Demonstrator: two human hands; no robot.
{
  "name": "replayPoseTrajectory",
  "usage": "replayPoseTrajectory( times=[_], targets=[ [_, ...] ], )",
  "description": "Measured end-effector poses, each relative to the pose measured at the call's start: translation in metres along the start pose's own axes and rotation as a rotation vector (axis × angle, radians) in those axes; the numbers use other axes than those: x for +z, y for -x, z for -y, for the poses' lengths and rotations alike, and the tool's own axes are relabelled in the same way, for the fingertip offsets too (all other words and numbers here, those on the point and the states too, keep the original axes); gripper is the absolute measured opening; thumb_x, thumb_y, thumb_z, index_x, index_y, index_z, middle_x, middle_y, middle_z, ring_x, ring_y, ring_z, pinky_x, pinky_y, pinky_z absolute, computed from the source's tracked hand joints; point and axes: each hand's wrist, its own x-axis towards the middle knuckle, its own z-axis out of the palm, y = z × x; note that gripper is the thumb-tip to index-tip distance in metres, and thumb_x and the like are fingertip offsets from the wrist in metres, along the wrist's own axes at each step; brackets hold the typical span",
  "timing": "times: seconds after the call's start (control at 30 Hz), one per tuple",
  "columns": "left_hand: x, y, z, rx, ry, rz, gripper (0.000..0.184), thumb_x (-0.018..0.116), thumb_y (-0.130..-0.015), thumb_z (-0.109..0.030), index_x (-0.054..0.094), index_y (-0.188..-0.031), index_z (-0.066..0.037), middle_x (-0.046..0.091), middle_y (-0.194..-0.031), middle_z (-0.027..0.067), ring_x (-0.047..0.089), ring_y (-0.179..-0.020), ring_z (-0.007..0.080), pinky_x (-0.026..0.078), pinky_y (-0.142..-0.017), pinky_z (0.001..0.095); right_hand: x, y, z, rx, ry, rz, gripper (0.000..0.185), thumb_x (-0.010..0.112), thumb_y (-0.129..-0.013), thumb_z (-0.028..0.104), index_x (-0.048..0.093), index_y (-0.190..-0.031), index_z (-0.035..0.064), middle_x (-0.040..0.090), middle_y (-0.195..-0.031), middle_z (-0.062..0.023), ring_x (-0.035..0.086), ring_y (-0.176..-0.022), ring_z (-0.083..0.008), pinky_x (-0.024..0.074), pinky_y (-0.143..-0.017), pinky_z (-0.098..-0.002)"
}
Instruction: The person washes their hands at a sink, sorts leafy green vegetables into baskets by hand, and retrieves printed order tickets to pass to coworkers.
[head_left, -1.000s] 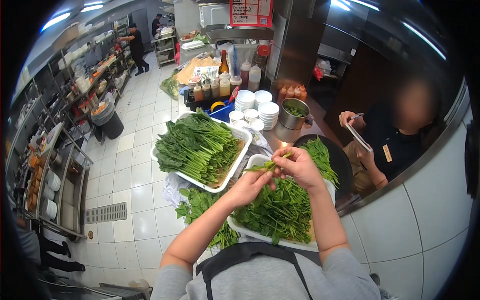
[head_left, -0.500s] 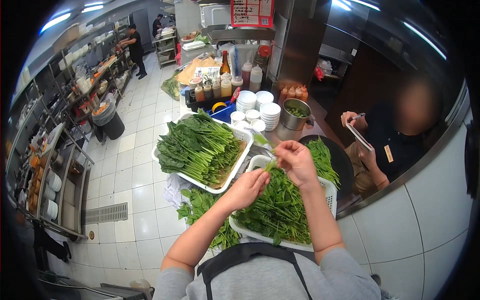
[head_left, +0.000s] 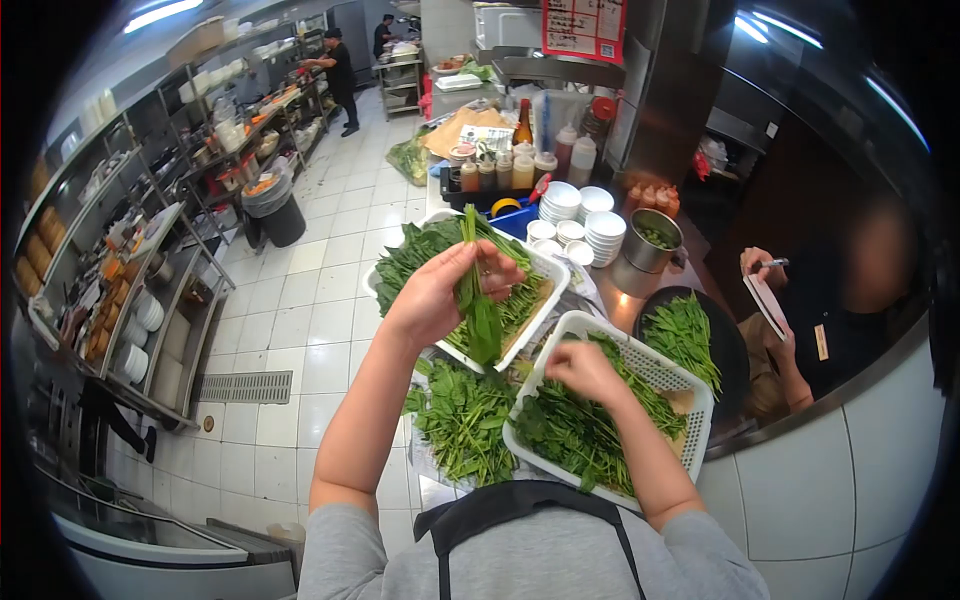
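My left hand is closed round a small bunch of long-stemmed leafy greens, stems up and leaves hanging down. It is above the left white basket, where a thick pile of greens lies. Over the right white basket hovers my right hand, its fingers curled together and pointing down close to the greens inside. Whatever those fingertips hold, if anything, is hidden. Between and in front of the baskets, loose leafy greens are heaped on a cloth.
More greens rest on a round black tray at the right. Behind stand stacked white bowls, a metal pot and sauce bottles. A person with a notepad is at the right; others work far back.
My hands were together over the right basket and have parted. The left has moved left with a bunch of greens; the right has dropped towards the right basket. The view has shifted.
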Motion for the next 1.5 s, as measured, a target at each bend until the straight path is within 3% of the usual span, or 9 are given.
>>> replayPoseTrajectory(
  times=[0.1,0.2,0.3,0.53,0.77,1.03,1.17,1.3,1.5],
  targets=[
    [-0.019,-0.006,-0.007,-0.020,0.120,0.031,0.025,0.037,-0.098,-0.026,0.051,-0.109,-0.008,0.056,-0.114,0.0103,0.051,-0.115,0.0290,0.043,-0.097,0.0440,-0.002,0.003,0.013,-0.178,0.154,0.020,0.038,0.065,-0.079,0.024,0.062,-0.110,0.0028,0.062,-0.106,-0.0188,0.058,-0.104,-0.0282,0.0428,-0.092,-0.0369],
    [-0.031,-0.014,0.002,-0.040,0.250,0.036,0.024,0.038,-0.098,-0.026,0.051,-0.110,-0.009,0.055,-0.116,0.0095,0.049,-0.118,0.0284,0.043,-0.098,0.0463,-0.005,-0.012,0.053,-0.200,-0.399,-0.112,0.042,0.062,-0.085,0.026,0.056,-0.118,0.0000,0.062,-0.108,-0.0132,0.057,-0.105,-0.0228,0.0430,-0.091,-0.0341],
    [-0.029,-0.022,0.007,-0.039,0.322,-0.002,0.023,0.038,-0.098,-0.025,0.052,-0.108,-0.009,0.055,-0.115,0.0097,0.048,-0.118,0.0291,0.042,-0.098,0.0488,0.010,-0.020,0.082,-0.218,-0.878,0.067,0.038,0.060,-0.088,0.024,0.055,-0.116,-0.0030,0.063,-0.104,-0.0076,0.057,-0.098,-0.0152,0.0442,-0.087,-0.0294],
    [-0.073,-0.029,0.002,0.074,0.409,-0.115,0.024,0.036,-0.099,-0.024,0.055,-0.098,-0.009,0.058,-0.112,0.0091,0.049,-0.117,0.0288,0.039,-0.098,0.0537,0.019,-0.021,0.046,-0.015,-0.940,0.233,0.023,0.058,-0.090,0.018,0.060,-0.101,-0.0023,0.059,-0.083,0.0033,0.051,-0.071,-0.0032,0.0415,-0.064,-0.0194],
    [-0.087,-0.023,-0.017,0.190,0.398,-0.152,0.026,0.034,-0.099,-0.025,0.055,-0.096,-0.010,0.058,-0.111,0.0064,0.046,-0.121,0.0266,0.035,-0.101,0.0563,-0.005,-0.014,0.029,-0.002,-0.705,0.235,0.027,0.055,-0.091,0.020,0.063,-0.103,-0.0029,0.064,-0.089,-0.0011,0.057,-0.078,-0.0065,0.0451,-0.072,-0.0219],
    [-0.093,-0.010,-0.058,0.267,0.378,-0.098,0.027,0.034,-0.099,-0.026,0.055,-0.098,-0.010,0.058,-0.110,0.0060,0.044,-0.122,0.0256,0.032,-0.103,0.0581,-0.015,-0.032,0.041,-0.142,0.065,0.210,0.023,0.055,-0.087,0.017,0.066,-0.097,-0.0003,0.068,-0.086,-0.0115,0.062,-0.075,-0.0163,0.0479,-0.069,-0.0298],
    [-0.081,-0.009,-0.062,0.248,0.317,-0.077,0.026,0.035,-0.099,-0.026,0.055,-0.099,-0.010,0.058,-0.110,0.0060,0.045,-0.122,0.0255,0.032,-0.103,0.0580,-0.003,-0.036,0.066,-0.067,0.535,0.361,0.038,0.058,-0.086,0.023,0.055,-0.120,0.0053,0.059,-0.115,-0.0179,0.058,-0.099,-0.0285,0.0462,-0.083,-0.0380],
    [-0.069,-0.015,-0.054,0.215,0.308,-0.051,0.026,0.034,-0.099,-0.026,0.055,-0.099,-0.010,0.058,-0.111,0.0061,0.045,-0.121,0.0251,0.032,-0.103,0.0580,0.010,-0.060,0.086,-0.446,-0.168,-0.042,0.051,0.057,-0.089,0.027,0.042,-0.128,-0.0017,0.057,-0.113,-0.0155,0.056,-0.103,-0.0230,0.0438,-0.087,-0.0364],
    [-0.082,-0.019,-0.051,0.269,0.355,-0.051,0.026,0.033,-0.099,-0.025,0.055,-0.094,-0.011,0.059,-0.109,0.0045,0.045,-0.122,0.0244,0.032,-0.102,0.0584,0.021,-0.075,0.087,-0.151,-0.872,0.337,0.025,0.051,-0.093,0.019,0.055,-0.103,-0.0036,0.054,-0.071,-0.0003,0.051,-0.065,-0.0077,0.0427,-0.061,-0.0225]
  ],
)
